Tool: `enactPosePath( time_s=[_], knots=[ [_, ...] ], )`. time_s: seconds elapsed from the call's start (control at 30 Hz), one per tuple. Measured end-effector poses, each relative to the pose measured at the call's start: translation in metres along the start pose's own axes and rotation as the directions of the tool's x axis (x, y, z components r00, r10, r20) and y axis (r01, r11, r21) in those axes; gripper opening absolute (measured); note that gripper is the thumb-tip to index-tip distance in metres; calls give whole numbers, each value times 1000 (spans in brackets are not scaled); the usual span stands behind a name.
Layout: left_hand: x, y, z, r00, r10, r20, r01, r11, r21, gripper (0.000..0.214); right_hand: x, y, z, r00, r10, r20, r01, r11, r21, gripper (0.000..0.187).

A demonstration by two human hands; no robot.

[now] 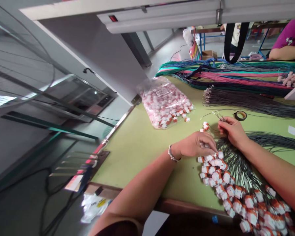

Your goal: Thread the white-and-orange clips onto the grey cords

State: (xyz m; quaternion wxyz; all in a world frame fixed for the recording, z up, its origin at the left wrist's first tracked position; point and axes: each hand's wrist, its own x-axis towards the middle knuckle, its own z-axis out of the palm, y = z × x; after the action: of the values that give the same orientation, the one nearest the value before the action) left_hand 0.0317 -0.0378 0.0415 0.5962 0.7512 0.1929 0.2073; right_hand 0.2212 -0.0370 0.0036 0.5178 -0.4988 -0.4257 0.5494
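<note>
My left hand [198, 144] rests palm down on the green table [142, 144], fingers curled over a small white and red tag at the head of a string of such tags [236, 190]. My right hand [232, 129] is closed in a pinch on thin dark cords [238, 164] that fan out beneath it, their ends sticking up past my fingers. A few loose tags [205, 126] lie between the two hands. A bracelet sits on my left wrist.
A clear bag of white and red tags [163, 101] lies at the table's far left. Bundles of dark cords [250, 101] and coloured cords [226, 73] stretch across the back. A tape roll [240, 115] is nearby. Another person's arm [286, 52] shows top right.
</note>
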Motion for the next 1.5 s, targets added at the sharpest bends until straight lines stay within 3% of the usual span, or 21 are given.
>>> enactPosePath(
  time_s=[0.03, 0.07, 0.1, 0.13, 0.17, 0.2, 0.23, 0.27, 0.33, 0.37, 0.43, 0.5, 0.63, 0.73, 0.8, 0.93, 1.13, 1.3, 1.5],
  knots=[
    [-1, 1, -4, 999, 13, -30, -11, 999, 52, 7, 1, 1, 0, 1000, 12, 1, -12, 1000, 21, 26],
    [-2, -2, -10, 990, 14, -142, 3, 993, 116, 8, 1, 2, 0, 1000, 20, 5, -20, 999, 26, 26],
    [-2, -8, -17, 941, 27, -338, 40, 981, 190, 11, 1, 3, 1, 1000, 21, 8, -21, 1000, 22, 26],
    [-2, -16, -25, 813, 64, -579, 130, 949, 288, 15, 1, 3, 2, 1000, 17, 8, -17, 1000, 14, 25],
    [-2, -27, -33, 675, 105, -730, 263, 890, 371, 17, 0, 3, 4, 1000, 9, 8, -9, 1000, 3, 22],
    [-2, -38, -41, 623, 138, -770, 368, 817, 444, 17, 0, 3, 5, 1000, 2, 7, -2, 1000, -8, 20],
    [-3, -49, -47, 644, 155, -749, 421, 746, 516, 18, -1, 3, 7, 1000, -2, 7, 2, 1000, -17, 18],
    [-3, -58, -53, 709, 133, -693, 429, 697, 574, 20, -2, 2, 9, 1000, -7, 7, 7, 1000, -27, 16],
    [-4, -69, -58, 778, 81, -623, 446, 627, 638, 24, -4, 1, 12, 1000, -18, 6, 19, 998, -52, 14],
    [-4, -71, -59, 795, 58, -604, 455, 601, 657, 26, -4, 1, 13, 1000, -26, 4, 27, 997, -67, 13],
    [-5, -69, -57, 795, 44, -605, 478, 570, 668, 30, -4, 2, 13, 999, -42, 3, 42, 994, -97, 14],
    [-5, -61, -54, 779, 61, -624, 473, 597, 648, 34, -4, 3, 13, 998, -56, 3, 56, 992, -111, 15],
    [-4, -40, -43, 718, 86, -691, 382, 782, 493, 29, -4, 4, 12, 997, -81, 8, 82, 990, -112, 14],
    [0, -27, -25, 755, -78, -651, 282, 935, 215, 23, -4, 3, 12, 997, -82, 13, 83, 991, -101, 13],
    [3, -23, -12, 787, -181, -590, 243, 970, 26, 20, -5, 3, 13, 997, -77, 31, 80, 990, -114, 14],
    [9, -20, 4, 775, -265, -573, 213, 964, -159, 16, -5, 3, 13, 992, -120, 45, 127, 970, -205, 15],
    [14, -21, 7, 728, -353, -588, 150, 919, -365, 21, -10, 1, 15, 979, -187, 76, 202, 921, -332, 12],
    [15, -24, 9, 740, -358, -570, 112, 900, -420, 21, -10, 0, 15, 976, -203, 80, 218, 914, -343, 10],
    [15, -26, 9, 727, -373, -576, 150, 905, -398, 17, -8, 3, 14, 979, -145, 145, 183, 935, -304, 14]
  ],
)
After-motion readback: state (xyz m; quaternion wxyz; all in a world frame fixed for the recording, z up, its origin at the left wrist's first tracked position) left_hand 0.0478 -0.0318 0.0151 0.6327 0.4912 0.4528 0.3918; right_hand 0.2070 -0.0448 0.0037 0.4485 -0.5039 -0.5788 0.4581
